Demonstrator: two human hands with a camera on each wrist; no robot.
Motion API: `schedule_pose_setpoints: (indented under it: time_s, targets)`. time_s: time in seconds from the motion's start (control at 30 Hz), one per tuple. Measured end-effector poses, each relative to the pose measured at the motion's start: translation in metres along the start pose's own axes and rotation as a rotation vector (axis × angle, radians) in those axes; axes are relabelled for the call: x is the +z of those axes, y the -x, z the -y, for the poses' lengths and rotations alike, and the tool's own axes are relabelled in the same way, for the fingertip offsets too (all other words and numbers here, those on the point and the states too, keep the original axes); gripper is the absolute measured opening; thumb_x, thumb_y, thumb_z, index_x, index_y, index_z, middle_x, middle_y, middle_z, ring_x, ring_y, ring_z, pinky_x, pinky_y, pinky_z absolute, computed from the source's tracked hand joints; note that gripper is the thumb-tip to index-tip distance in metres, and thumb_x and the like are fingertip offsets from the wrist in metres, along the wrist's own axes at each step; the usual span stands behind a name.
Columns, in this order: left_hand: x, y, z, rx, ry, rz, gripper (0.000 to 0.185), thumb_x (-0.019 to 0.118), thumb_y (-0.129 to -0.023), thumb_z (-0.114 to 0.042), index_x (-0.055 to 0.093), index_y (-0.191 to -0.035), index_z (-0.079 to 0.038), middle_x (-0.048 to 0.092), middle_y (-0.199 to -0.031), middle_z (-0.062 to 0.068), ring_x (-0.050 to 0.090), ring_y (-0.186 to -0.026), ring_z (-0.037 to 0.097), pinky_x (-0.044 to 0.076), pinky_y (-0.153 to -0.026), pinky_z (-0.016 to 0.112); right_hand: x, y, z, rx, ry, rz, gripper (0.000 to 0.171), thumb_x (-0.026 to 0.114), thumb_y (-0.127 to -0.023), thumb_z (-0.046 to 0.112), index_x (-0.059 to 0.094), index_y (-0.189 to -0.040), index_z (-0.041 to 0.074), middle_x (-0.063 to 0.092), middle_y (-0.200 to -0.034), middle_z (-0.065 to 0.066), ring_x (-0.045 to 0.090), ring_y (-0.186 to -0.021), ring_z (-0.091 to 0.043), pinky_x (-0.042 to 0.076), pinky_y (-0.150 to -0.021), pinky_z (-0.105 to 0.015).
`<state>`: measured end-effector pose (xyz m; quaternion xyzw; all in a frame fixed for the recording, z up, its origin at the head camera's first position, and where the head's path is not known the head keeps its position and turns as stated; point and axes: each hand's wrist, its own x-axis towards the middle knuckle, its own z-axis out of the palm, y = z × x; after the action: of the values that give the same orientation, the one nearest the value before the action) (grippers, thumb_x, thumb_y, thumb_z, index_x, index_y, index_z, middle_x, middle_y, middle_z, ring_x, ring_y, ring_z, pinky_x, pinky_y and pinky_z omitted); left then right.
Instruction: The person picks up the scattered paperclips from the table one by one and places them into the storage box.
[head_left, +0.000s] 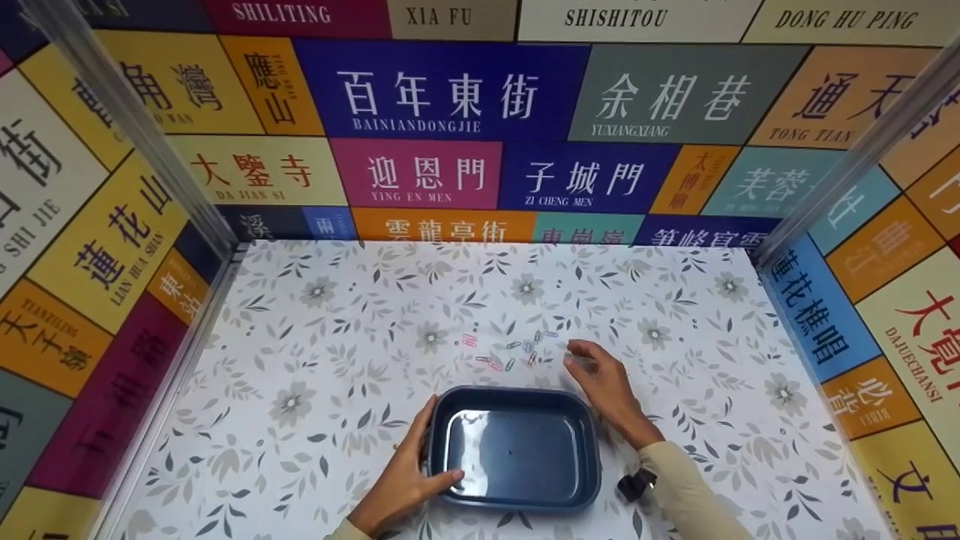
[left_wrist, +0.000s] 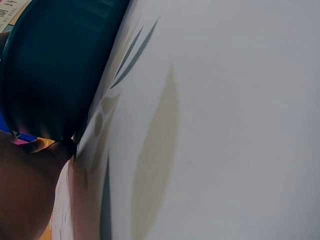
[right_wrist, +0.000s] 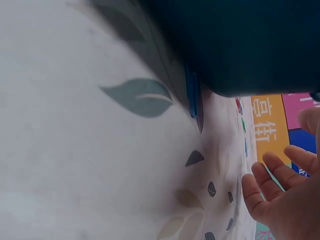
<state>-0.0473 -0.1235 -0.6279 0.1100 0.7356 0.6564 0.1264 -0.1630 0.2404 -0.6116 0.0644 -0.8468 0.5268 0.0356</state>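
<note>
A dark blue rectangular plastic tub stands on the patterned tabletop, its inside showing only glare and a small dark speck. My left hand grips its left side, thumb over the rim; the left wrist view shows that hand against the tub's wall. Beyond the tub lie several coloured paper clips, pink, green and blue. Just right of them is my right hand, fingers loosely bent and apart. In the right wrist view this hand holds nothing, and a blue paper clip shows beside the tub.
A white tabletop with grey leaves and flowers spreads around the tub. Colourful panels with street names enclose it at the back and both sides. A small black device sits at the right wrist.
</note>
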Motion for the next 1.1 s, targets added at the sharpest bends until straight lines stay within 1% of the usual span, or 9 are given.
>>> schedule_pose_setpoints:
  time_s: [0.17,0.23,0.4,0.47,0.6,0.73,0.93,1.1]
  targets:
    - [-0.002,0.002,0.001,0.013,-0.037,0.016,0.122,0.091,-0.089,-0.020,0.008,-0.178,-0.007,0.014,-0.183,0.019,0.027,-0.162,0.038,0.035,-0.123,0.026,0.002,-0.008,-0.004,0.021,-0.055,0.016,0.041,0.074,-0.108,0.017,0.068,-0.144,-0.001,0.072,-0.138,-0.019,0.068,-0.126,-0.036,0.054,-0.107,-0.050]
    - [-0.003,0.002,0.001,0.010,-0.053,0.026,0.124,0.093,-0.088,-0.021,0.008,-0.178,-0.009,0.015,-0.183,0.018,0.027,-0.163,0.037,0.034,-0.123,0.028,0.003,-0.010,-0.003,0.041,-0.057,0.007,0.040,0.074,-0.107,0.013,0.068,-0.143,-0.002,0.072,-0.137,-0.021,0.068,-0.125,-0.037,0.054,-0.107,-0.050]
    - [-0.005,0.003,-0.002,0.005,-0.062,0.067,0.131,0.097,-0.084,-0.021,0.007,-0.179,-0.011,0.014,-0.184,0.014,0.023,-0.164,0.035,0.029,-0.125,0.026,0.004,-0.018,-0.009,0.057,-0.045,-0.004,0.037,0.077,-0.104,0.009,0.071,-0.139,-0.003,0.075,-0.131,-0.020,0.070,-0.118,-0.035,0.054,-0.098,-0.033]
    - [-0.006,0.003,-0.004,0.007,-0.065,0.087,0.136,0.100,-0.082,-0.021,0.005,-0.179,-0.011,0.011,-0.184,0.012,0.019,-0.166,0.033,0.024,-0.127,0.024,0.004,-0.021,-0.015,0.042,-0.038,0.002,0.036,0.079,-0.103,0.010,0.073,-0.137,-0.002,0.076,-0.127,-0.017,0.070,-0.114,-0.032,0.054,-0.094,-0.027]
    - [-0.010,0.003,-0.005,0.009,-0.096,0.117,0.146,0.105,-0.076,-0.027,0.001,-0.178,-0.011,0.006,-0.185,0.010,0.012,-0.167,0.029,0.016,-0.129,0.023,0.004,-0.025,-0.019,0.034,-0.001,0.002,0.034,0.080,-0.102,0.009,0.075,-0.134,-0.002,0.077,-0.119,-0.014,0.069,-0.107,-0.028,0.053,-0.089,-0.024]
    - [-0.012,0.002,-0.006,0.022,-0.132,0.125,0.149,0.105,-0.074,-0.033,0.001,-0.178,-0.010,0.004,-0.185,0.012,0.008,-0.168,0.030,0.013,-0.129,0.024,0.004,-0.030,-0.024,0.016,0.011,0.001,0.032,0.081,-0.101,0.008,0.077,-0.131,0.000,0.077,-0.114,-0.011,0.068,-0.102,-0.023,0.051,-0.086,-0.022]
    - [-0.012,0.001,-0.005,0.028,-0.135,0.110,0.147,0.104,-0.074,-0.030,0.003,-0.178,-0.011,0.009,-0.185,0.013,0.014,-0.167,0.032,0.014,-0.128,0.022,0.005,-0.041,-0.032,-0.042,-0.001,-0.013,0.028,0.082,-0.100,0.006,0.079,-0.127,-0.001,0.076,-0.108,-0.012,0.066,-0.096,-0.021,0.050,-0.082,-0.020]
    - [-0.010,-0.001,-0.005,0.028,-0.133,0.103,0.146,0.104,-0.073,-0.025,0.003,-0.178,-0.007,0.012,-0.184,0.014,0.016,-0.167,0.033,0.013,-0.129,0.023,0.008,-0.049,-0.038,-0.080,-0.016,-0.023,0.026,0.083,-0.098,0.004,0.080,-0.123,-0.002,0.074,-0.106,-0.014,0.065,-0.094,-0.024,0.049,-0.081,-0.020]
